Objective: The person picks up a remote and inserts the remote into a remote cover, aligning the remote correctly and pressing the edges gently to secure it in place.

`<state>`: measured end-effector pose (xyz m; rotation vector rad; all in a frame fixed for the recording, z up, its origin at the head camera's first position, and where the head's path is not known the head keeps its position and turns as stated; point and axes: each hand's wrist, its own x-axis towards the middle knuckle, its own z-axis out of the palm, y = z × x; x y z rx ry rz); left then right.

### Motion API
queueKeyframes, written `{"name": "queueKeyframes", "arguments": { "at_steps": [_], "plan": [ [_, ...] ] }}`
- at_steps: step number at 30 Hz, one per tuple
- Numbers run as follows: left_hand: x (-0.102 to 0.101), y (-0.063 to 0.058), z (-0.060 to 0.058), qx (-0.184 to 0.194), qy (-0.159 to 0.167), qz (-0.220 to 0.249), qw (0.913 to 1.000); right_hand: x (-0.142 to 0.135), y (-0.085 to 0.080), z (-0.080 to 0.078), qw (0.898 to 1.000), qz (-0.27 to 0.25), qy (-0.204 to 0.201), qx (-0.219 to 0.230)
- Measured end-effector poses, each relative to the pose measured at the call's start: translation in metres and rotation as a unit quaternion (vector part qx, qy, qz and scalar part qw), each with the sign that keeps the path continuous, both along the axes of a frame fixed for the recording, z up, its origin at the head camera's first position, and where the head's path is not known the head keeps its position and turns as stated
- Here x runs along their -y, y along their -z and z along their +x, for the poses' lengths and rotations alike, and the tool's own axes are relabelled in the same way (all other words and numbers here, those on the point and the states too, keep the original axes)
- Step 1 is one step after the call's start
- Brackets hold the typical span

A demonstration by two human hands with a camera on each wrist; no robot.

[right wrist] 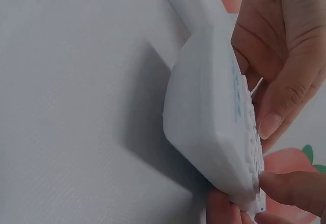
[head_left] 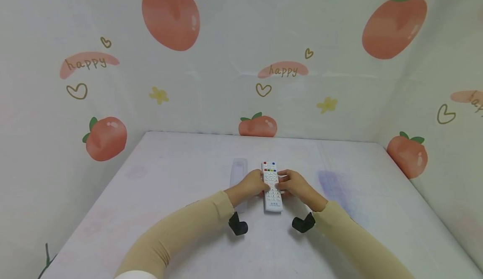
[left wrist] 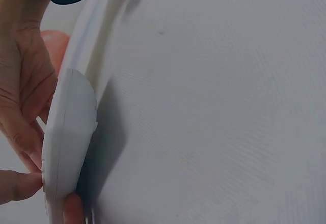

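A white remote control (head_left: pixel 272 195) with rows of buttons, a few of them coloured, is held between both hands just over the table, casting a shadow on it. My left hand (head_left: pixel 250 183) grips its left edge, thumb on the button face and a fingertip beneath in the left wrist view. From the other side my right hand (head_left: pixel 296 184) pinches it; in the right wrist view the thumb (right wrist: pixel 295 189) lies against the buttons, with fingers under the body. Beside the remote, partly hidden by my left hand and forearm, lies a clear plastic case (head_left: pixel 239 172).
The table (head_left: pixel 181 161) has a whitish cover with a blue-purple smudge (head_left: pixel 335 189) to the right. Behind it hangs a white backdrop (head_left: pixel 219 98) with printed fruit and "happy" lettering. Small black devices (head_left: pixel 237 224) sit at both wrists.
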<state>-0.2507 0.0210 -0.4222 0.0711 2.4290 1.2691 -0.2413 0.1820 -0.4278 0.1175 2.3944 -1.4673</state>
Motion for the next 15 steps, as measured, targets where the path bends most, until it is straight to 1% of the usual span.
{"name": "queueKeyframes", "arguments": {
  "at_steps": [3,5,10,13,15],
  "plan": [
    [0.002,-0.002,0.000,0.000,0.002,0.010,0.9999,-0.001,-0.003,0.002,1.000,-0.007,-0.004,-0.003],
    [0.003,-0.004,0.000,0.000,0.002,0.024,0.9997,-0.002,-0.005,0.003,1.000,-0.016,-0.008,-0.007],
    [0.009,-0.013,0.001,0.008,-0.005,0.096,0.9954,-0.006,-0.013,0.006,0.998,-0.052,-0.022,-0.025],
    [0.012,-0.021,0.003,0.023,-0.014,0.126,0.9917,-0.008,-0.019,0.008,0.996,-0.071,-0.038,-0.043],
    [0.015,-0.027,0.003,0.037,-0.023,0.151,0.9876,-0.009,-0.023,0.010,0.994,-0.084,-0.046,-0.054]
  ]
}}
